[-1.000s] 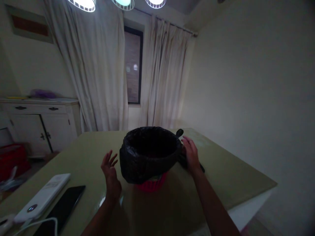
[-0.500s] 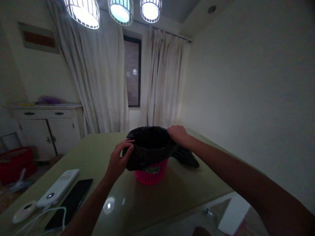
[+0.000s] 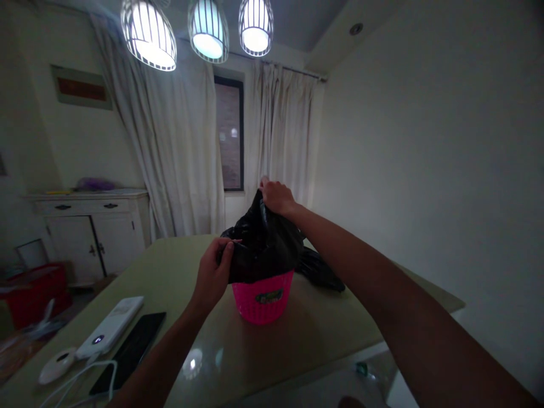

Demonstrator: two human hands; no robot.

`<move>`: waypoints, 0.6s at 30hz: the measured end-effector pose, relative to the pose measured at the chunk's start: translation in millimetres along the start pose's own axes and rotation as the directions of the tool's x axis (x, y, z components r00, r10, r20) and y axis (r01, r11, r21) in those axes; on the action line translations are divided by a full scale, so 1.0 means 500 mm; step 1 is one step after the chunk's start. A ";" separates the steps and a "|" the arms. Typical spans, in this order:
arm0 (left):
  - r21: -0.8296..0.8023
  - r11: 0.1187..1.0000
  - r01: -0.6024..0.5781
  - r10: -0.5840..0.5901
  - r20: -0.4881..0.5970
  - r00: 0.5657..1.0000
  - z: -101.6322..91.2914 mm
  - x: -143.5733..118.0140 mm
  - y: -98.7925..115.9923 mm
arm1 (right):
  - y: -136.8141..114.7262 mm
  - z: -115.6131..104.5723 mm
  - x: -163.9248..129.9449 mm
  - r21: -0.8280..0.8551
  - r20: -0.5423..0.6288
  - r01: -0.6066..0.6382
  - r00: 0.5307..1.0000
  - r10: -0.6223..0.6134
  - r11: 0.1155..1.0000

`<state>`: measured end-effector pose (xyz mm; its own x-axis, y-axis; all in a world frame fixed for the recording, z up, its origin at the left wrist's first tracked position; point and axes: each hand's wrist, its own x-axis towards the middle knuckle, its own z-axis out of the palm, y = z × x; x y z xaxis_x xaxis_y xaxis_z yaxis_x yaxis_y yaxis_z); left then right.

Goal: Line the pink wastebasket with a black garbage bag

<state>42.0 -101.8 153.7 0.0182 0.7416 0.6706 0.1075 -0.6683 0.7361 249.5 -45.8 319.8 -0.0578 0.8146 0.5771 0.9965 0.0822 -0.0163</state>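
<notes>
A black plastic bag (image 3: 261, 249) is being held over a small pink basket (image 3: 262, 300), which is standing on the pale green table (image 3: 170, 266), straight in front of the person and a little to the right of the middle of the view. The bag is being pinched at two places. Its near left edge is being gripped by the left hand (image 3: 213, 275), with the thumb and fingers closed on the plastic at about the level of the basket rim. Its far right edge is being lifted by the right hand (image 3: 277, 196), closed on the plastic well above the basket, so the bag is being stretched into a slanted peak, low at the left and high at the right. The long axis of the bag is therefore running upward and away from the person. The left hand is nearer to the basket; the right hand is higher and farther.

A second piece of black plastic (image 3: 321, 271) is lying on the table just beside the basket, on its right. A dark label (image 3: 268, 296) is being shown on the front of the basket, but its writing cannot be read. At the left a white power bank (image 3: 109, 327) and a dark phone (image 3: 130, 352) are lying side by side, well apart from the basket.
</notes>
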 end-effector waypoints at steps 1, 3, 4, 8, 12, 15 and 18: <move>-0.013 1.000 0.007 -0.007 0.008 1.000 0.002 -0.001 0.003 | -0.013 -0.007 0.007 0.006 -0.006 0.026 1.000 -0.026 1.000; -0.025 1.000 0.011 -0.011 0.018 1.000 0.004 -0.006 0.008 | -0.038 -0.021 0.020 0.013 -0.018 0.053 0.998 -0.053 0.998; -0.026 1.000 0.009 -0.008 0.019 1.000 0.005 -0.008 0.010 | -0.049 -0.027 0.024 0.015 -0.023 0.059 0.998 -0.059 0.998; 0.013 1.000 -0.014 0.014 -0.020 1.000 0.011 -0.022 0.017 | -0.085 -0.046 0.030 0.006 -0.107 0.087 0.990 -0.086 0.996; 0.052 0.998 -0.041 0.045 -0.076 0.996 0.018 -0.031 0.029 | -0.095 -0.066 0.031 -0.007 -0.123 0.101 0.987 -0.101 0.995; 0.076 0.995 -0.069 0.078 -0.127 0.989 0.024 -0.028 0.043 | -0.086 -0.087 0.035 -0.016 -0.111 0.050 0.992 -0.051 0.999; 0.054 0.998 -0.043 0.053 -0.200 0.978 0.030 -0.014 0.055 | -0.065 -0.101 0.042 -0.020 -0.126 0.011 0.992 -0.014 1.000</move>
<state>59.7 -124.4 167.9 -0.1757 0.6786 0.7132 0.1598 -0.6952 0.7008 219.0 -60.3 373.5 -0.0635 0.7346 0.6756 0.9968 0.0801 0.0066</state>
